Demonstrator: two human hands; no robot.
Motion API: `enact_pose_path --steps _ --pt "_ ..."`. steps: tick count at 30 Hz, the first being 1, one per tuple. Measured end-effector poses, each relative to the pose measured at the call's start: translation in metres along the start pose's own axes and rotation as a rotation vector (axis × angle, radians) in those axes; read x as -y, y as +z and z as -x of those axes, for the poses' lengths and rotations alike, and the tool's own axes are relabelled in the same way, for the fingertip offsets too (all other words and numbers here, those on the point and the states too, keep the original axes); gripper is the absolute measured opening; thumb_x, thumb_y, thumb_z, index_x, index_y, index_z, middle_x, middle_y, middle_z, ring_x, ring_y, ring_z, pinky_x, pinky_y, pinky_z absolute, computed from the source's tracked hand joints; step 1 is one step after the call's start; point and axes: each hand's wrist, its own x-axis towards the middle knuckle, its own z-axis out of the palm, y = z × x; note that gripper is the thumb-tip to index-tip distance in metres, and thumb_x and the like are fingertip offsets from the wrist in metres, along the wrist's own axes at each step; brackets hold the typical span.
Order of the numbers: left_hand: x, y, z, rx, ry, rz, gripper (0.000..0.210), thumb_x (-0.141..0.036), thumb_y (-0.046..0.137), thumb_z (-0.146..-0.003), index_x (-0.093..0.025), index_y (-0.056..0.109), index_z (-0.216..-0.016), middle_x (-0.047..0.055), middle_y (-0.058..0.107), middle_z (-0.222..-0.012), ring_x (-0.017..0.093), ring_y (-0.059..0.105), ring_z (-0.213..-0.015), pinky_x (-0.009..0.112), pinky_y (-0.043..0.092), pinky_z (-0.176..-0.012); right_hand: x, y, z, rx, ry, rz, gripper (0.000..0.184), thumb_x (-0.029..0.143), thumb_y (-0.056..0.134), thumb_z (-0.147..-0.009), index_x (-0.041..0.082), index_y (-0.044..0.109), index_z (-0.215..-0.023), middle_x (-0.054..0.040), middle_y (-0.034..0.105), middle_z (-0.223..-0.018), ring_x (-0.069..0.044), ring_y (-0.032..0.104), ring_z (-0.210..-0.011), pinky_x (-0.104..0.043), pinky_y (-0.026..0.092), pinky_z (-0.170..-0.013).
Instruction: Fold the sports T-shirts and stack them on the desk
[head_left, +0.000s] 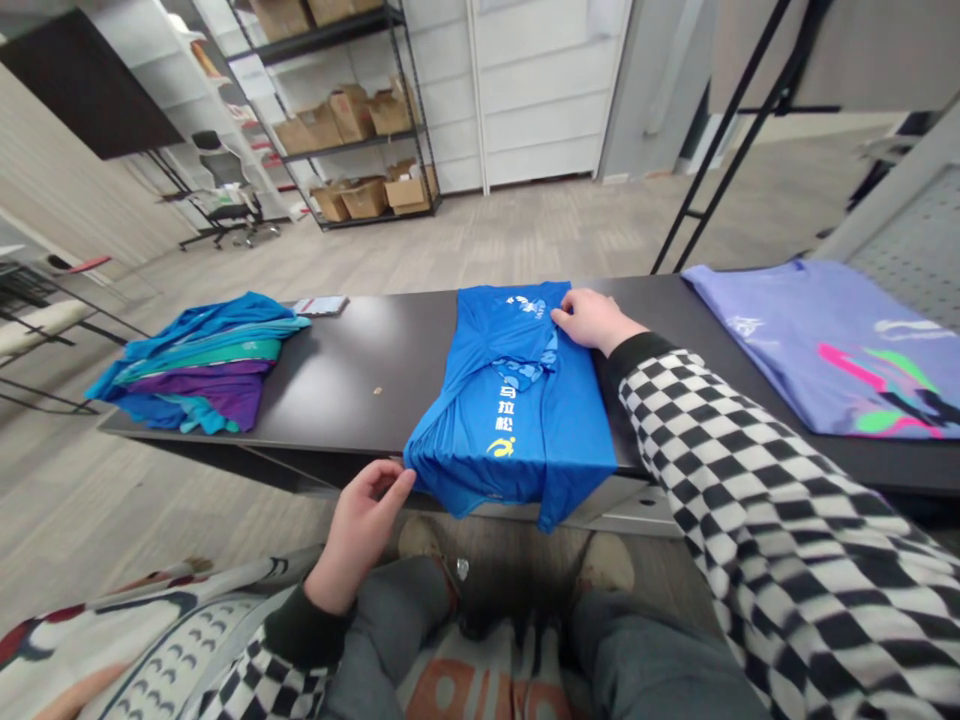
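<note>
A blue T-shirt with white characters and a yellow print lies partly folded on the dark table, its lower end draped over the front edge. At its near left corner, my left hand pinches the fabric between thumb and fingers. My right hand is closed on the shirt's far right edge, fingertips pressed on the cloth. Gathered creases run across the shirt from the near left corner towards the middle. A lighter blue patterned patch shows beneath the fold.
On the dark table, a heap of blue, green and purple clothes lies at the left beside a phone-like flat object. A lavender T-shirt is spread at the right. Shelves with cardboard boxes stand behind.
</note>
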Motion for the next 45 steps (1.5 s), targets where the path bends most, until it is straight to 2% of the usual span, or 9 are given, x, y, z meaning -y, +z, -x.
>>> enact_pose_path --steps 6,11,15,25,28,32,34,40,45 --pt "-0.012 -0.009 -0.004 -0.121 0.092 0.006 0.032 -0.058 0.072 -0.096 -0.029 0.067 -0.083 0.005 0.079 -0.092 0.028 0.078 -0.094 0.043 0.065 -0.094 0.0 0.001 -0.001 -0.007 -0.002 0.007 0.029 0.041 0.061 -0.105 0.021 0.081 -0.101 -0.0191 0.081 -0.126 -0.042 0.073 -0.122 -0.068 0.05 -0.12" --pt "-0.005 -0.002 -0.002 -0.07 -0.008 -0.046 0.033 -0.061 0.082 -0.091 -0.031 0.077 -0.103 0.004 0.082 -0.09 0.027 0.08 -0.084 0.039 0.066 -0.079 0.001 -0.001 0.0 0.007 0.015 0.001 0.027 0.041 0.062 -0.106 0.022 0.08 -0.104 -0.0174 0.08 -0.128 -0.041 0.072 -0.124 -0.065 0.05 -0.12" --pt "0.001 -0.005 -0.001 -0.028 -0.017 -0.204 0.029 -0.059 0.081 -0.09 -0.03 0.083 -0.092 0.003 0.081 -0.084 0.027 0.076 -0.076 0.038 0.062 -0.073 0.001 -0.001 0.0 0.003 0.012 0.004 0.026 0.041 0.062 -0.106 0.022 0.079 -0.103 -0.0172 0.079 -0.131 -0.042 0.072 -0.125 -0.065 0.051 -0.118" --pt "-0.043 -0.011 0.032 -0.262 0.3 -0.436 0.017 -0.049 0.072 -0.098 -0.034 0.071 -0.09 -0.002 0.065 -0.071 0.023 0.061 -0.062 0.036 0.051 -0.061 0.002 -0.002 0.001 0.015 0.011 0.01 0.029 0.042 0.059 -0.107 0.022 0.081 -0.107 -0.0174 0.079 -0.131 -0.041 0.071 -0.126 -0.066 0.05 -0.12" --pt "-0.053 0.013 0.049 -0.067 0.342 -0.553 0.02 -0.05 0.069 -0.102 -0.035 0.072 -0.089 -0.001 0.063 -0.067 0.021 0.06 -0.058 0.036 0.048 -0.06 0.001 -0.001 0.0 0.01 0.01 0.0 0.028 0.041 0.06 -0.107 0.021 0.08 -0.107 -0.0183 0.078 -0.133 -0.042 0.071 -0.126 -0.066 0.049 -0.12" --pt "-0.051 0.042 0.057 0.48 0.381 -0.613 0.023 -0.048 0.068 -0.105 -0.032 0.076 -0.091 0.002 0.073 -0.074 0.021 0.068 -0.067 0.035 0.043 -0.064 0.001 -0.001 -0.001 0.011 0.006 0.006 0.027 0.042 0.06 -0.106 0.021 0.078 -0.104 -0.0181 0.079 -0.133 -0.041 0.072 -0.125 -0.066 0.05 -0.119" --pt "-0.044 0.047 0.053 0.611 0.31 -0.64 0.036 -0.051 0.065 -0.107 -0.028 0.072 -0.079 0.004 0.072 -0.072 0.021 0.067 -0.067 0.035 0.038 -0.064 0.001 -0.001 -0.001 0.02 0.005 0.014 0.028 0.043 0.06 -0.106 0.022 0.078 -0.102 -0.0175 0.079 -0.132 -0.041 0.072 -0.126 -0.065 0.051 -0.119" --pt "-0.02 0.027 0.016 0.204 0.031 -0.402 0.051 -0.067 0.059 -0.108 -0.023 0.076 -0.09 0.006 0.079 -0.085 0.025 0.073 -0.08 0.035 0.049 -0.075 0.003 -0.004 0.001 0.021 0.011 0.011 0.027 0.042 0.061 -0.106 0.022 0.078 -0.103 -0.0178 0.079 -0.131 -0.041 0.072 -0.125 -0.064 0.051 -0.12" --pt "-0.007 0.027 -0.001 0.092 -0.02 -0.011 0.05 -0.07 0.079 -0.093 -0.021 0.082 -0.098 0.01 0.085 -0.1 0.028 0.077 -0.095 0.038 0.058 -0.089 0.004 -0.004 0.002 0.017 0.016 -0.001 0.024 0.04 0.062 -0.107 0.022 0.077 -0.101 -0.0173 0.08 -0.129 -0.041 0.072 -0.124 -0.064 0.051 -0.119"
